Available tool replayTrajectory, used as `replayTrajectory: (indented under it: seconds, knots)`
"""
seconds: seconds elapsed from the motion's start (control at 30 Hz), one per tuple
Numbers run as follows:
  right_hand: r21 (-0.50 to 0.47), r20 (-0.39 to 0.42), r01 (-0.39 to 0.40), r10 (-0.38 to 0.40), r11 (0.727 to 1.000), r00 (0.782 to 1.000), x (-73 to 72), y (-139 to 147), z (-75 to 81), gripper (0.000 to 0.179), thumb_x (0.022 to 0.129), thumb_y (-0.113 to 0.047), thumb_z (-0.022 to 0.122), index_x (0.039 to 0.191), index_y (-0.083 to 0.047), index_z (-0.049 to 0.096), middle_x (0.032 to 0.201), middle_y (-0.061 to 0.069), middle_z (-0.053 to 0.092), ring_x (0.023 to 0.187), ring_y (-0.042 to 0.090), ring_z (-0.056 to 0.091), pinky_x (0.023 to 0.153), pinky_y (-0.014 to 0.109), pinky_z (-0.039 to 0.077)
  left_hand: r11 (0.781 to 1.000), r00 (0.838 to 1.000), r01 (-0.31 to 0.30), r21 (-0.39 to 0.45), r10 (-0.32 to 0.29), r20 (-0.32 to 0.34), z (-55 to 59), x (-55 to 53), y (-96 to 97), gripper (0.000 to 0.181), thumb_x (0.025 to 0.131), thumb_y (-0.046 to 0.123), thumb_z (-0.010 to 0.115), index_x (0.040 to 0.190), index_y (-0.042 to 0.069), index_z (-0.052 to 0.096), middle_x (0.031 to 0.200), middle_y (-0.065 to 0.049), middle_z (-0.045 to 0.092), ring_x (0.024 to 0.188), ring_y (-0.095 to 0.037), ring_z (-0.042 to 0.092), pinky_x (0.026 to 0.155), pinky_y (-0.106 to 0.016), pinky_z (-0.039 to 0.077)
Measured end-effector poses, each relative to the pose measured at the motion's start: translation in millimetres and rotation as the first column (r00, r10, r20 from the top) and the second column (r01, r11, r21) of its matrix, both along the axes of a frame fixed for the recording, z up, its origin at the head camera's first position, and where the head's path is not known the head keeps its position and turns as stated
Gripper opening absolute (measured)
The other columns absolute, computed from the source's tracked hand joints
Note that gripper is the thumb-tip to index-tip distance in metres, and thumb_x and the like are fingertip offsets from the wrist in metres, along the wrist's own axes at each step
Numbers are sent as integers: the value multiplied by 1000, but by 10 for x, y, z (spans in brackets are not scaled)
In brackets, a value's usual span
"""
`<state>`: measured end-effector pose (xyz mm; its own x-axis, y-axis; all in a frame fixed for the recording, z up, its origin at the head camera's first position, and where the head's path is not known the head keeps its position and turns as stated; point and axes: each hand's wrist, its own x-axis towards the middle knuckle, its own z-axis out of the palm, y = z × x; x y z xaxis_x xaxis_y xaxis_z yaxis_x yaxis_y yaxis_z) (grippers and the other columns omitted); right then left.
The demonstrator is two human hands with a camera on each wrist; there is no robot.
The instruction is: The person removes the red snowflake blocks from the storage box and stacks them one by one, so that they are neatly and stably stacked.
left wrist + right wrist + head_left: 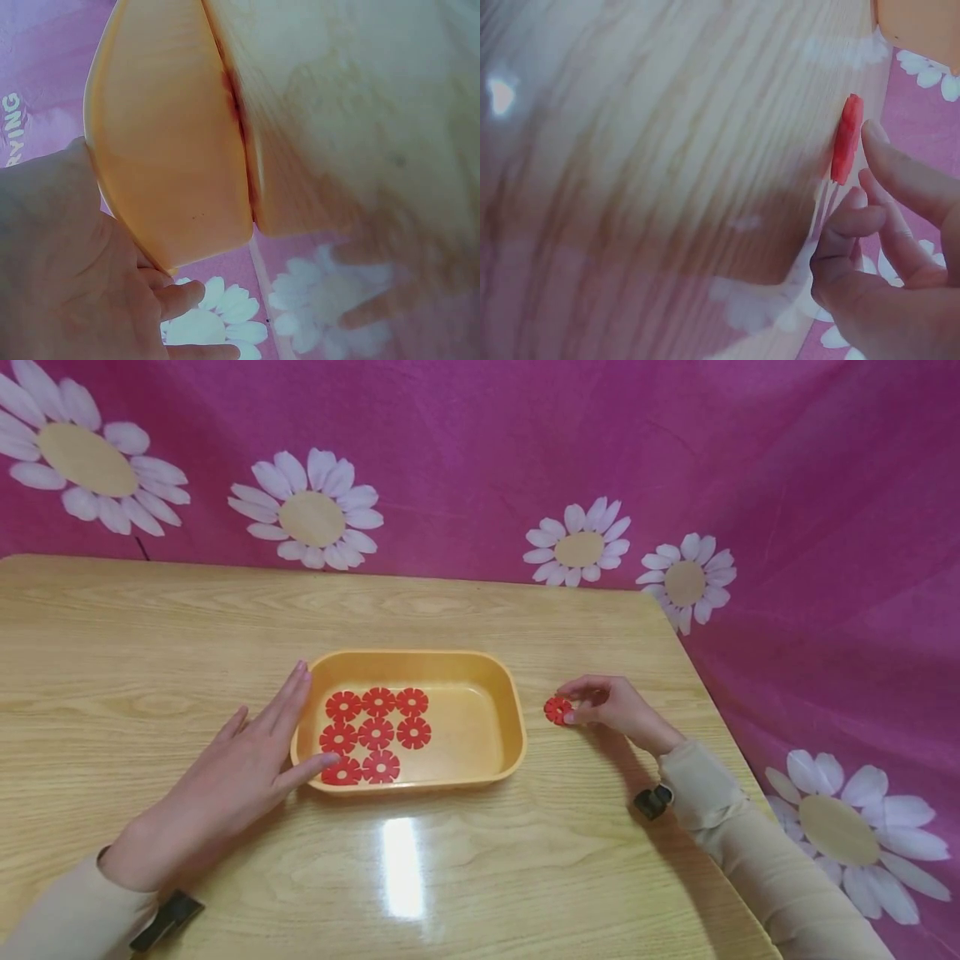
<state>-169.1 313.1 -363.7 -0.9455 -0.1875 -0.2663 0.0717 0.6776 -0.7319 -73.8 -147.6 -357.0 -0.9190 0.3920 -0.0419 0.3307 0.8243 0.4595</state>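
An orange plastic tray (457,693) sits on the table. Inside it, several red flower-shaped discs (376,732) lie flat in rows toward the left. My left hand (240,768) rests against the tray's left end, its fingers straight along the outside and the thumb reaching over the rim above a disc. In the left wrist view the same hand (90,262) touches the tray wall (165,135). To the right of the tray, my right hand (611,706) pinches another red flower-shaped disc (557,710) by its right edge. The right wrist view shows this disc (847,141) edge-on beside the thumb and fingertips.
The wooden table (480,618) has its right edge just beyond my right forearm. Behind and to the right hangs a magenta cloth (450,460) with white daisies. A black strap (652,802) hangs under my right wrist.
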Motion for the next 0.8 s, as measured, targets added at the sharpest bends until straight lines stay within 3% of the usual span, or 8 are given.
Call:
replayTrajectory:
  seconds: [0.23,0.4,0.6,0.8]
  knots:
    - [-14,-26,10,-11,1000,1000,-4,-12,56,39,85,-5,76,122,-1,66,114,17,67,85,23,53,68,21,48,1000,1000,10,-3,-10,-14,0,0,5,97,96,61,47,156,13,-13,161,1,-17,144,-40,19,110,-69,12]
    - [-62,-5,6,-7,998,1000,16,-189,230,38,87,-8,75,124,-6,66,120,17,62,92,26,56,74,24,54,1000,1000,7,3,-7,-9,-1,-5,8,98,96,60,48,156,12,-12,162,0,-16,145,-40,19,111,-69,10]
    - [-185,-69,-106,95,977,993,57,-635,482,39,83,-5,78,121,-3,67,120,20,62,93,25,60,73,25,55,1000,1000,-2,7,2,5,-2,-6,1,99,95,60,50,156,13,-13,162,0,-16,146,-39,16,111,-69,9]
    - [-272,-103,-246,226,930,969,63,-1131,494,38,79,3,79,116,3,68,112,24,65,87,25,62,73,24,50,1000,1000,-1,9,1,6,-5,-8,3,99,95,60,50,156,14,-12,162,1,-16,146,-39,16,111,-68,9]
